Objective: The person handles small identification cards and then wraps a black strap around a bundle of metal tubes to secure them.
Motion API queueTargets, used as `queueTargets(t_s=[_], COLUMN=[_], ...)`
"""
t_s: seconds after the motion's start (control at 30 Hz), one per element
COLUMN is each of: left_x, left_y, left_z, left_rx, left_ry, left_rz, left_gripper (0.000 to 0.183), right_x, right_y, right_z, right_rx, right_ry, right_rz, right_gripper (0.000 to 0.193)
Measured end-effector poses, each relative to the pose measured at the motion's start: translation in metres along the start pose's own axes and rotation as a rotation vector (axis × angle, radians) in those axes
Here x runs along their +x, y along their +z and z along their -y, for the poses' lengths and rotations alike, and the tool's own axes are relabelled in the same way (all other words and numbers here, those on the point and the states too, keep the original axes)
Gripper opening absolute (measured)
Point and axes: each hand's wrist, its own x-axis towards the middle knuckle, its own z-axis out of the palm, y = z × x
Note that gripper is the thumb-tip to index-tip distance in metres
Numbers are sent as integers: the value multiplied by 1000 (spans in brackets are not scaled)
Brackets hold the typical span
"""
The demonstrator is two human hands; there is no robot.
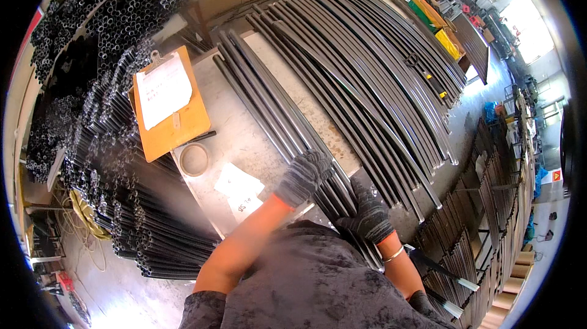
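A narrow bundle of long dark metal tubes point(269, 109) lies across the table point(229, 136) and runs toward my body. My left hand point(306, 176), in a grey knit glove with an orange cuff, is closed over the bundle's top and left side. On the right side of the same tubes, closer to me, my right hand point(368, 216) grips with its thumb across them; it wears a matching glove. The undersides of the tubes and some fingertips are hidden. Just right of the bundle, a wide layer of similar tubes point(351, 78) is spread out.
Left of the bundle are a roll of tape point(183, 159), white paper slips point(239, 183) and an orange clipboard point(177, 128) with a sheet. Large stacks of tubes point(131, 11) rise at the left. A yellow-and-black tool point(441, 92) rests on the right-hand tubes. Racks point(458, 231) stand lower right.
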Motion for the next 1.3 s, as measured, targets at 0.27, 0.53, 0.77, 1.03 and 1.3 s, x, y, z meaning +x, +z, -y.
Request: queueTargets(t_s=[0.27,0.53,0.77,1.03,1.3], left_x=[-2,-7,-11,-17,-6], left_y=[17,38,40,6,11], left_z=[-58,-68,-70,-45,-56], left_rx=[1123,1003,1048,581,1553], left_ry=[349,237,188,15,335], left_rz=[103,-87,-115,-234,-230], left_gripper=[21,17,18,20,19], right_x=[53,80,87,92,90], right_y=[8,27,31,47,44], right_z=[38,33,38,16,9], right_rx=[56,118,254,935,813], right_ry=[-319,-273,-282,-63,-171], right_rz=[-508,-529,-544,-298,-312], right_gripper=[32,22,12,11,10])
